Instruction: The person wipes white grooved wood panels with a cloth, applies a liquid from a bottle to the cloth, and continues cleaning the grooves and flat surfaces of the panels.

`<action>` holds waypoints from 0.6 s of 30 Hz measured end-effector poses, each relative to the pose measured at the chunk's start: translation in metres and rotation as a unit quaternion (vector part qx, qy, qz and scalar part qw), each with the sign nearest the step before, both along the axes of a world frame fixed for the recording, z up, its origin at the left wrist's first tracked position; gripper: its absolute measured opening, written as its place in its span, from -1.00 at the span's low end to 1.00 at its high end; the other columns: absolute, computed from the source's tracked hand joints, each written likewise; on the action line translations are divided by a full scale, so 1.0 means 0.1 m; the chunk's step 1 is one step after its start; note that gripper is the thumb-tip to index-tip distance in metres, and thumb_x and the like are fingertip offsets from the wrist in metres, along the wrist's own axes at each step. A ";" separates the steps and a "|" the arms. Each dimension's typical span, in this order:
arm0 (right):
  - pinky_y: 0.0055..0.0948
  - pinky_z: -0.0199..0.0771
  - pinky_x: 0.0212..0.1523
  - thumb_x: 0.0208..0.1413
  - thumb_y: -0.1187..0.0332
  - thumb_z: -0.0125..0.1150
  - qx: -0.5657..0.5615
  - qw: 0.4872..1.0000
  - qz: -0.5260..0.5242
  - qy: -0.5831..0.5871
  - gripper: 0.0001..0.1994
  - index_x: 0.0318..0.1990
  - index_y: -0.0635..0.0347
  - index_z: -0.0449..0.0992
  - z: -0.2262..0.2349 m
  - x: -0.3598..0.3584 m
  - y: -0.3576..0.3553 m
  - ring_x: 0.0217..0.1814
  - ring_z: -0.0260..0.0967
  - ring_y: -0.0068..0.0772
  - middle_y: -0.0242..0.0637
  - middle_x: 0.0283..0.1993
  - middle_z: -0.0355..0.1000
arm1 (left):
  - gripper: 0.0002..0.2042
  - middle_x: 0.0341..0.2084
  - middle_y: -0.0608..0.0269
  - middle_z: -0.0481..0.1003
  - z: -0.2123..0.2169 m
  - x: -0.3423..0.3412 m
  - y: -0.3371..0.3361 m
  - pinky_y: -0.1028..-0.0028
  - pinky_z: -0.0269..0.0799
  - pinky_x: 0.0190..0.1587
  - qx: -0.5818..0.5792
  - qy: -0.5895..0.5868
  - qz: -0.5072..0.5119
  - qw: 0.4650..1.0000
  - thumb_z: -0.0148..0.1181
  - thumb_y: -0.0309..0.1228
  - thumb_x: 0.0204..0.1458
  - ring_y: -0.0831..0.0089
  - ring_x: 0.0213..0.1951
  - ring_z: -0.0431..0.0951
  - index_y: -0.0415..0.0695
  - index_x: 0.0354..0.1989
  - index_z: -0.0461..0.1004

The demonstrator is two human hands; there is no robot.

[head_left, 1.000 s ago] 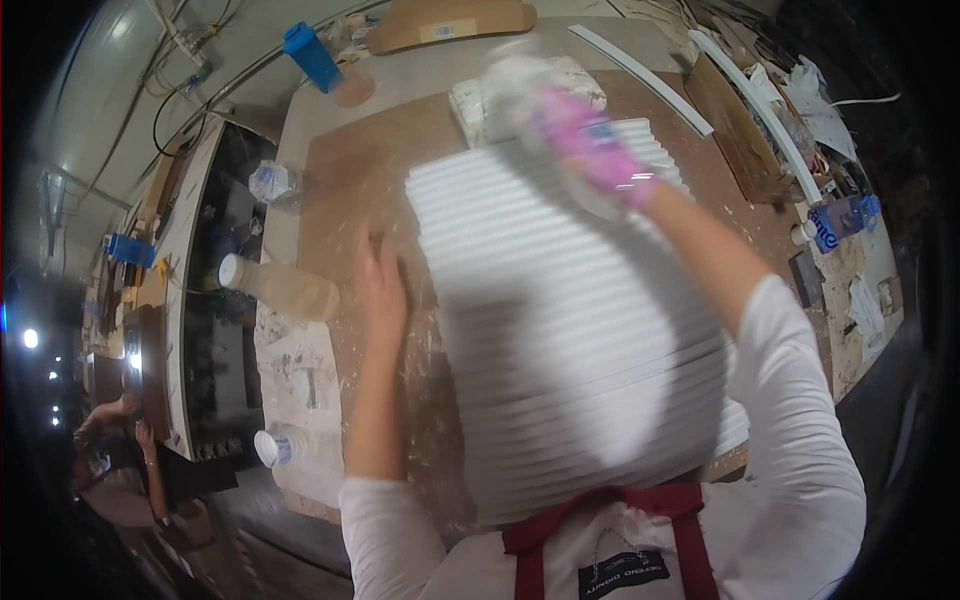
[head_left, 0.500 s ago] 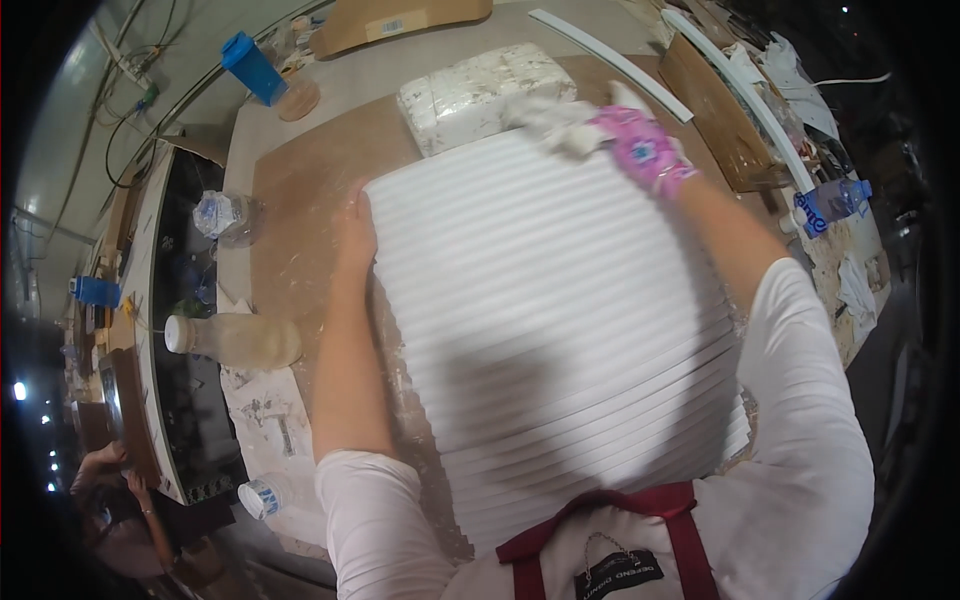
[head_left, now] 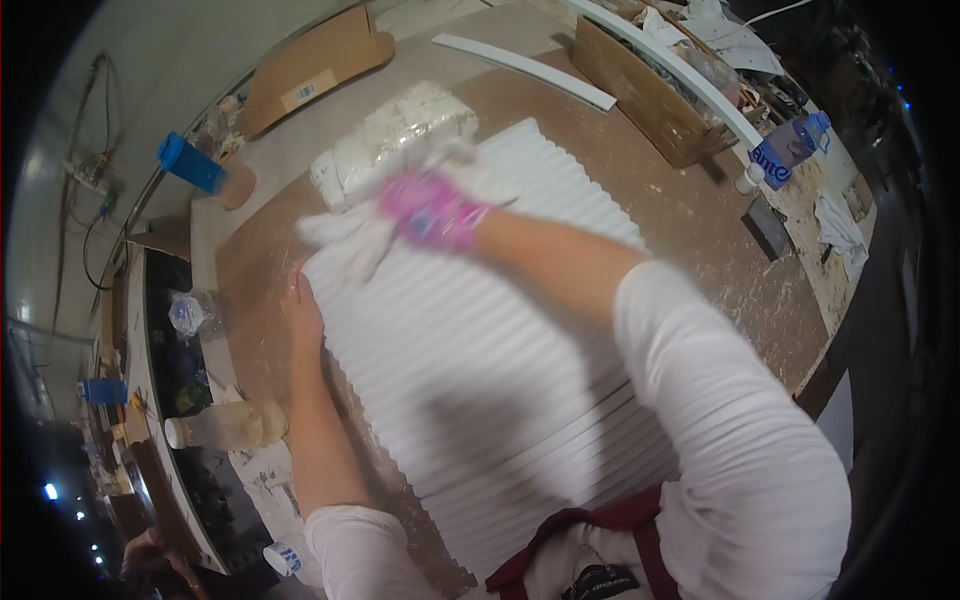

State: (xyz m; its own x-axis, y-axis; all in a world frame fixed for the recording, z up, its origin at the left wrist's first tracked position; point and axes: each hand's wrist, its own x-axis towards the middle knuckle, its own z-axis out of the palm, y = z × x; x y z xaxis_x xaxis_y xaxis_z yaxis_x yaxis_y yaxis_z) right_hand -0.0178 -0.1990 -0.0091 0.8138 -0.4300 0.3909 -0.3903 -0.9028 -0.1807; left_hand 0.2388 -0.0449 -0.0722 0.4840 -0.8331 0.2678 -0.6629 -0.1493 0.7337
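Ribbed white panel (head_left: pixel 480 380) lies flat mid-bench on a dusty brown worktop (head_left: pixel 690 230); left hand (head_left: pixel 302 312) rests open-palmed on its left edge; right hand (head_left: pixel 432 208) in a pink glove, fingers closed around a white rag (head_left: pixel 350 240), presses on the panel's far end. White wrapped block (head_left: pixel 395 135) just beyond the panel; blue-capped water bottle (head_left: pixel 785 155) at the right edge; clear plastic cup (head_left: pixel 225 425) on the cluttered left side bench; grey wall behind.

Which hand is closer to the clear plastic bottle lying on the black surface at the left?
Left. The left hand rests on the ribbed panel's left edge near the bottle; the right hand with the cloth is farther.
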 end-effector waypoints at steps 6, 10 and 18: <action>-0.22 0.50 -0.16 0.07 0.31 0.06 -0.076 0.958 -0.257 0.102 -0.78 -0.17 0.15 0.52 0.00 -1.79 -1.52 -0.16 0.50 -0.13 -0.06 -0.25 0.52 | -0.67 0.01 -0.08 0.45 0.18 -0.10 0.04 0.30 0.25 0.14 0.017 -0.009 0.030 0.999 -0.20 -0.35 0.25 0.11 0.06 0.43 -0.14 0.10 0.40; -0.17 0.49 -0.14 0.08 0.28 0.09 -0.002 0.989 -0.143 -0.040 -0.70 -0.03 0.11 0.42 0.82 -1.24 -0.72 -0.09 0.47 -0.08 -0.05 -0.12 0.47 | -0.66 0.01 -0.07 0.44 0.02 0.09 0.09 0.28 0.25 0.14 -0.010 -0.013 0.008 1.000 -0.20 -0.34 0.26 0.07 0.06 0.42 -0.15 0.09 0.40; -0.33 0.42 0.03 0.13 0.34 -0.02 0.087 0.977 -0.182 0.070 -0.70 0.00 0.09 0.48 0.20 -1.07 -0.53 0.01 0.44 -0.17 -0.13 -0.08 0.48 | -0.64 0.03 -0.11 0.42 -0.04 0.20 0.07 0.25 0.23 0.17 0.007 -0.018 0.024 1.000 -0.20 -0.28 0.26 0.02 0.09 0.39 -0.17 0.11 0.39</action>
